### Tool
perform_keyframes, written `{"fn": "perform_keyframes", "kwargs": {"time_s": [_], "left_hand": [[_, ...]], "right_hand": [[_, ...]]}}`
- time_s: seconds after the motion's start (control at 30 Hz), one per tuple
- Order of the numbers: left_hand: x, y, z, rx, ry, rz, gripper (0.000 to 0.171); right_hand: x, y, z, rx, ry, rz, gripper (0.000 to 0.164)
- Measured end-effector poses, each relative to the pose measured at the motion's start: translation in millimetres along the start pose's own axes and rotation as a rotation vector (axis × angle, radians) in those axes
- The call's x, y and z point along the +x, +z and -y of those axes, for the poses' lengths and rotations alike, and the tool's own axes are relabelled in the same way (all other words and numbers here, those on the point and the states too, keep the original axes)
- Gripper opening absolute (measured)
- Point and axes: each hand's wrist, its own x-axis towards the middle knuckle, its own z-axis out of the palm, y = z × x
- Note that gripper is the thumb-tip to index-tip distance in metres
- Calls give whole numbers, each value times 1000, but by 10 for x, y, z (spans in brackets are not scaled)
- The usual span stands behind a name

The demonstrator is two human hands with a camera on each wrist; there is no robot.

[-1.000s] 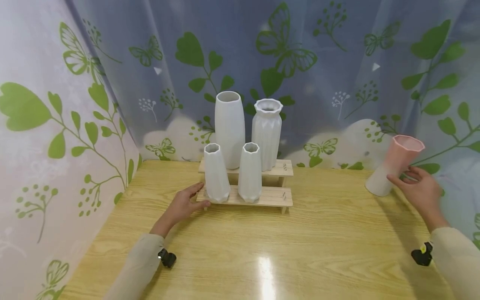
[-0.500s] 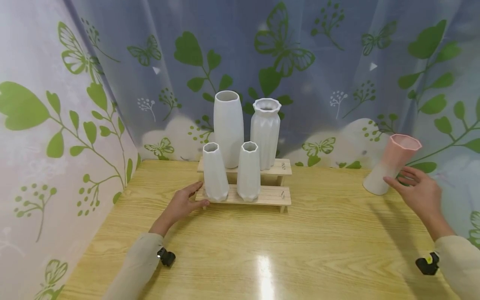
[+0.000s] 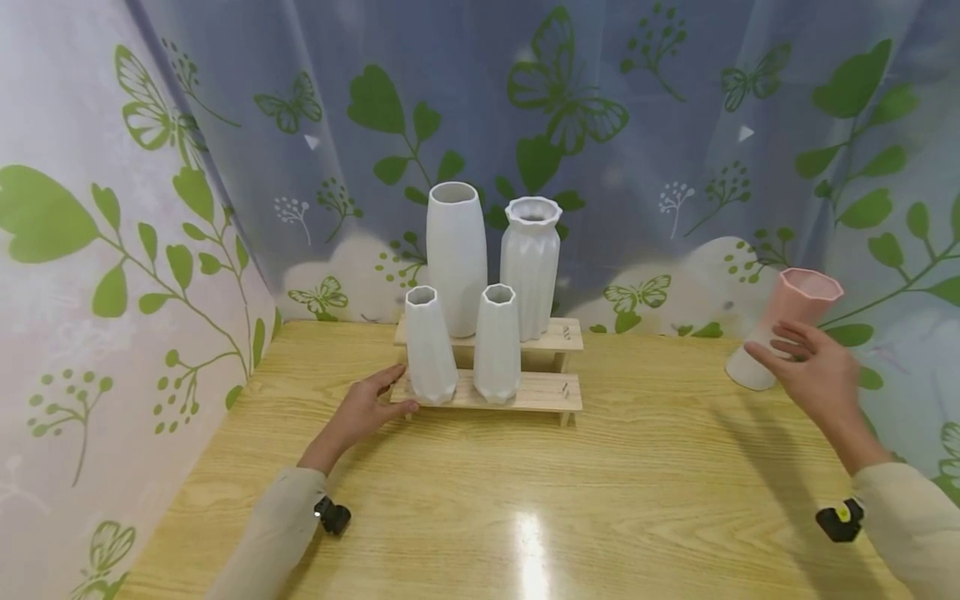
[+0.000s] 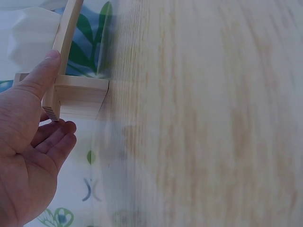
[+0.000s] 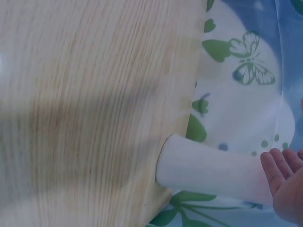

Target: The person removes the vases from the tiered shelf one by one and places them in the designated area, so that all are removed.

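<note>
My left hand [image 3: 366, 408] grips the left end of a two-step wooden stand [image 3: 542, 393], thumb at the front and other fingers behind; the left wrist view shows the thumb on the wood [image 4: 81, 83]. Two slim white vases [image 3: 498, 354] stand on the lower step. On the upper step are a tall smooth white vase [image 3: 457, 258] and a pleated white vase [image 3: 531, 262] with a ruffled rim. Far right, a pink-and-white vase [image 3: 798, 298] stands on the table. My right hand [image 3: 817, 379], fingers loosely extended, overlaps its side; the right wrist view shows its white lower part [image 5: 203, 165].
A pale wood-grain table [image 3: 637, 492] spreads under everything. Behind it hangs a blue curtain [image 3: 465, 50] with green leaves and butterflies, and a patterned white curtain [image 3: 60, 317] closes the left side. A black wrist camera [image 3: 332, 517] sits on the left sleeve.
My right hand has come off the pink-and-white vase's right side and shifted left and up, in front of it. The left hand keeps its grip on the stand; the vases stay put.
</note>
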Motion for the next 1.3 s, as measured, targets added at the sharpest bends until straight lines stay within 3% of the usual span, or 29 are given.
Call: {"fn": "perform_keyframes", "kwargs": {"time_s": [0.53, 1.0, 1.3], "left_hand": [[4, -9, 4, 7, 14, -14, 85], [10, 3, 34, -13, 12, -14, 84], [8, 8, 24, -10, 5, -18, 84]], "right_hand": [[-19, 260, 385, 64, -85, 62, 73], [-48, 543, 635, 137, -199, 48, 63], [-104, 680, 859, 195, -225, 64, 57]]}}
